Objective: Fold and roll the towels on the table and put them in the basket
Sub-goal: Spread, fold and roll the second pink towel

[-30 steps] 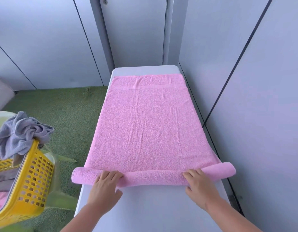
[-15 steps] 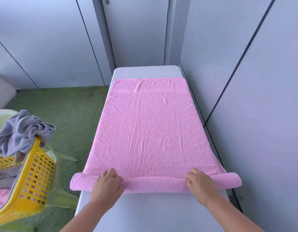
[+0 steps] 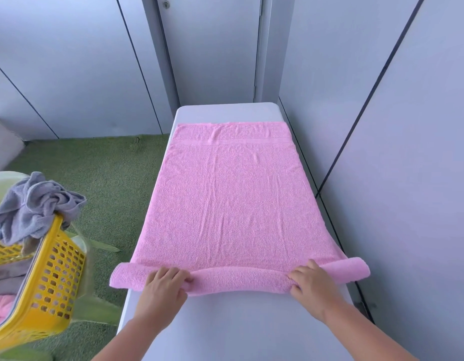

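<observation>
Both hands sit on the rolled near end of the pink towel [image 3: 225, 204], well apart from each other. My left hand [image 3: 162, 287] grips the roll towards the table's left edge, fingers curled over the top and thumb tucked against the cloth. My right hand [image 3: 313, 285] grips it towards the table's right edge in the same way, fingers over the top and thumb below.

The roll lies straight across the white table [image 3: 238, 329], with both of its ends sticking out past the table's side edges. Beyond my fingers the rest of the pink towel lies flat along the table and stops just short of its far end, with a few soft creases in it. Bare tabletop shows between the roll and me, under my forearms.

Off the table's left side, near my left elbow, stands the yellow basket [image 3: 51, 277]. A crumpled grey towel [image 3: 35, 204] hangs over its rim. Green turf [image 3: 108, 178] covers the floor to the left of the table, and pale wall panels [image 3: 395, 178] stand close along its right side.
</observation>
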A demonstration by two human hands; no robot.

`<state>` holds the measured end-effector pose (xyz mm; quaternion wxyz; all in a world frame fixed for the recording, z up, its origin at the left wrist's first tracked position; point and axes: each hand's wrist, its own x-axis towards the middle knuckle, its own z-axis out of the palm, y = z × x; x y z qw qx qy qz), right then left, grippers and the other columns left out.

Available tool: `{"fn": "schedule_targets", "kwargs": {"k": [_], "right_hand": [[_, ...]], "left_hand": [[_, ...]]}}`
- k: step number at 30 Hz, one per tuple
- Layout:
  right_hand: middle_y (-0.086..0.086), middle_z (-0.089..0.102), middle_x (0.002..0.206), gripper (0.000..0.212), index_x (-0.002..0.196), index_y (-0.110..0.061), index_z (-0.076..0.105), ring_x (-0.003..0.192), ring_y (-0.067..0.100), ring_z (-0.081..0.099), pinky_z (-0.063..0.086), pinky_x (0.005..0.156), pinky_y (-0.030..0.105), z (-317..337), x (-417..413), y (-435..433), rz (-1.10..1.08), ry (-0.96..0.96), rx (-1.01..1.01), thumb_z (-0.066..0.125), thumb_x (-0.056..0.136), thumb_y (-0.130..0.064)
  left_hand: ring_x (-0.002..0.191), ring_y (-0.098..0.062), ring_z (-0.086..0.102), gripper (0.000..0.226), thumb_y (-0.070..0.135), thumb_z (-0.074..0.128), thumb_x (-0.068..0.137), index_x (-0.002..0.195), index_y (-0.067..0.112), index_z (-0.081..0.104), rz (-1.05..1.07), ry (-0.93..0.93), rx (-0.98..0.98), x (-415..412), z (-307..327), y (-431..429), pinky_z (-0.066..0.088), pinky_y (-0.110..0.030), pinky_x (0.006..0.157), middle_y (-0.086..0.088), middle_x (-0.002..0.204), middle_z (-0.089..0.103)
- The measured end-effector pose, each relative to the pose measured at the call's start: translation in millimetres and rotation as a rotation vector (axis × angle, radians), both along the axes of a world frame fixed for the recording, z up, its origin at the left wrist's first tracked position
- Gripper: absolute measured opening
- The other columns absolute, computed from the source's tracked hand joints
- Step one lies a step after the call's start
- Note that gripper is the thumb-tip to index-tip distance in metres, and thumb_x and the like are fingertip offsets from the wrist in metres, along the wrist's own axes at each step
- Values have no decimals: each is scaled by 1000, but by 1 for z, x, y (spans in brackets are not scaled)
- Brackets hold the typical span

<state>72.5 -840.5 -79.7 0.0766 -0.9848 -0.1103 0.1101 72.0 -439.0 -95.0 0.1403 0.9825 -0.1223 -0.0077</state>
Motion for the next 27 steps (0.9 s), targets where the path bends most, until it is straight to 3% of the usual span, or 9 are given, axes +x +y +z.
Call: {"fn": "schedule_targets", "kwargs": {"k": [4,8,10,13,18,20,23,25,27], "right_hand": [[-9,44,72,27,63,-21,36,91,13,35,32,62,28,18,4,3,-9,131,-11,43,87,-31],[-11,46,90,17,85,-26,62,94,12,45,40,69,29,16,4,2,-76,69,85,48,92,-31],[-13,47,97,9,95,-30,61,93,13,49,45,71,30,13,3,1,-128,-26,132,52,93,-28],[-14,49,93,11,89,-30,57,89,14,48,49,68,30,8,-1,-2,-119,-92,120,57,90,-20],[-22,61,100,40,104,-31,68,91,13,53,53,72,29,3,-10,-8,-27,-102,39,64,64,-28],[-26,61,94,35,97,-33,69,87,11,50,51,68,26,2,-8,-8,-21,-123,25,64,62,-30],[-21,48,67,5,70,-34,57,76,12,42,39,61,23,9,-4,-3,-4,-111,13,54,67,-35],[-16,34,62,15,63,-29,38,79,14,37,33,65,28,15,-2,-2,13,-5,8,41,74,-38],[-13,34,68,24,61,-26,34,85,15,34,31,71,30,16,-1,-5,12,89,10,27,76,-44]], "left_hand": [[77,-12,55,20,32,44,78,84,38,62,-20,-9,-8,-1,-3,4,44,-33,71,23,79,60],[77,-11,51,17,35,44,80,85,38,60,-10,-49,1,7,-2,4,40,-33,66,22,81,59],[76,-15,50,17,34,43,80,81,36,60,40,-102,37,13,4,1,36,-33,63,18,83,54],[75,-19,53,25,31,42,83,78,33,67,56,-127,62,17,3,0,40,-34,62,14,82,52],[99,-13,54,38,43,51,77,109,33,69,-32,-55,54,3,-1,8,48,-35,82,19,107,60],[103,-12,53,45,47,53,72,113,37,66,-53,-17,93,3,0,11,46,-34,84,23,110,61],[92,-12,52,34,45,51,73,103,39,67,-27,-1,121,6,2,11,41,-33,75,25,93,60],[85,-14,52,28,44,51,73,95,38,68,-35,-10,150,7,3,9,41,-33,72,23,83,59],[81,-14,53,24,44,50,75,87,37,69,-51,-24,168,3,2,10,40,-34,69,21,78,58]]}}
